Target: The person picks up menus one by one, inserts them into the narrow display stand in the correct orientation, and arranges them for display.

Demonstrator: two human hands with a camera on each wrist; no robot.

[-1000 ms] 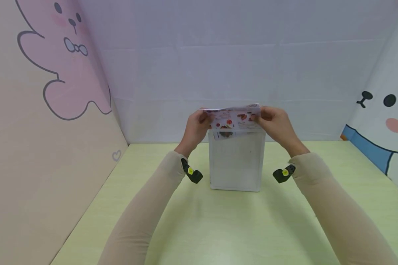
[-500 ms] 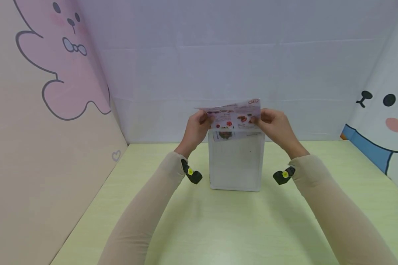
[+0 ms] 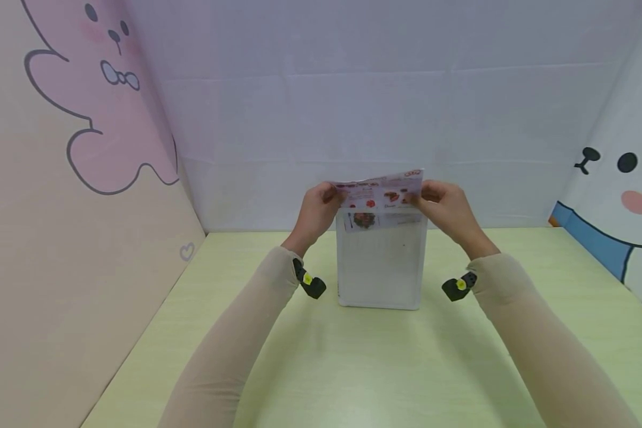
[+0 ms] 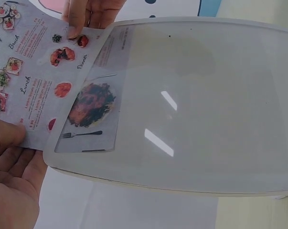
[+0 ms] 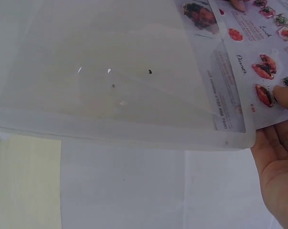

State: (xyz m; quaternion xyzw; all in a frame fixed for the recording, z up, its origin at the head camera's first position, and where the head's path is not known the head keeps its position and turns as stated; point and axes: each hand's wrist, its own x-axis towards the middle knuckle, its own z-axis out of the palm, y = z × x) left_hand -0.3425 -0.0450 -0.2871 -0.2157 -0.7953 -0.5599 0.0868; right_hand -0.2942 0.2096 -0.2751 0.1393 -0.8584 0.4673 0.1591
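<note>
Menu (image 3: 383,191) sits between the hands, its lower strip behind the clear face of the holder (image 3: 380,267), the rest above the rim; dish photo visible through the panel. Top edge slopes, higher at the right hand's end. Left hand (image 3: 317,209) pinches the menu's left edge, right hand (image 3: 445,207) its right edge; in both, thumb on the printed face, fingers curled behind. Both grips just above the holder's top corners. Holder stands upright on the table (image 3: 326,368). Forearms reach forward, converging from either side; wrists angled inward.
</note>
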